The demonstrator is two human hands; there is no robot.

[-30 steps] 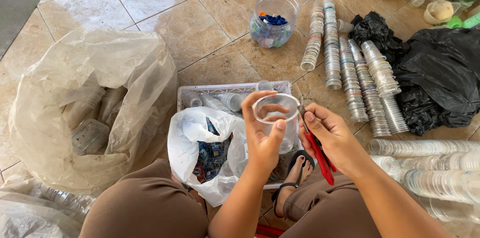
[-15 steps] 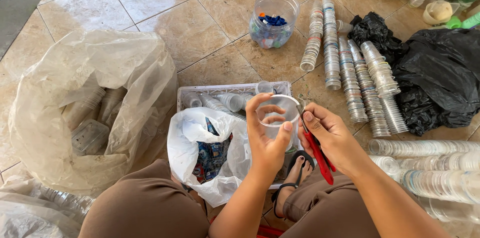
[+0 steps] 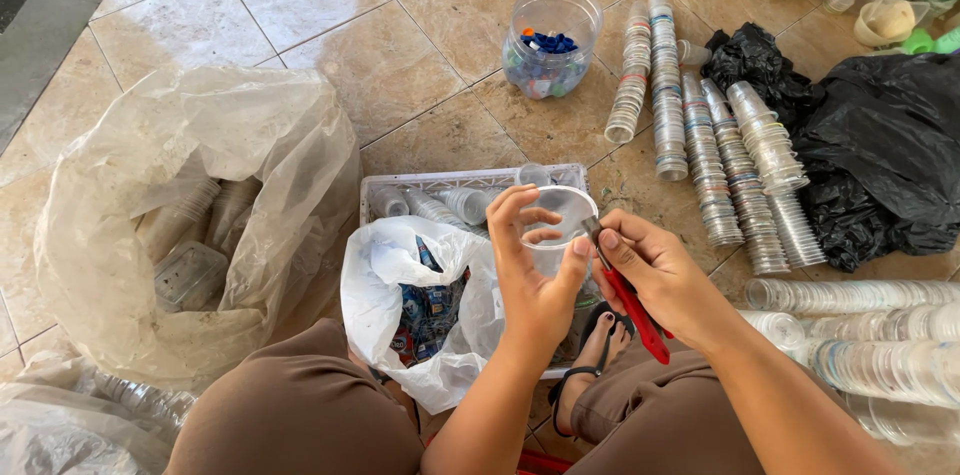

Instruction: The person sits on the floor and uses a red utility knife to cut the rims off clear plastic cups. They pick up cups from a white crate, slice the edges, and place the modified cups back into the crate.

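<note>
My left hand [image 3: 533,273] grips a clear plastic cup [image 3: 556,217] by its side, mouth turned toward me, over a white plastic crate [image 3: 455,181]. My right hand [image 3: 655,270] holds a red-handled cutter [image 3: 628,300] with its tip against the cup's right rim. A white plastic bag [image 3: 420,290] with blue and red scraps sits open just left of my hands, between my knees. Both hands are over my lap and sandalled foot.
A large translucent sack [image 3: 190,215] of cups lies at left. Rows of stacked clear cups [image 3: 700,135] lie on the tiled floor at right, beside a black bag [image 3: 880,145]. A clear jar [image 3: 550,45] of coloured caps stands beyond the crate. More stacked cups [image 3: 860,335] lie at lower right.
The cup has turned slightly in my left hand and my fingers have shifted on its rim. My right hand stays at the rim with the cutter.
</note>
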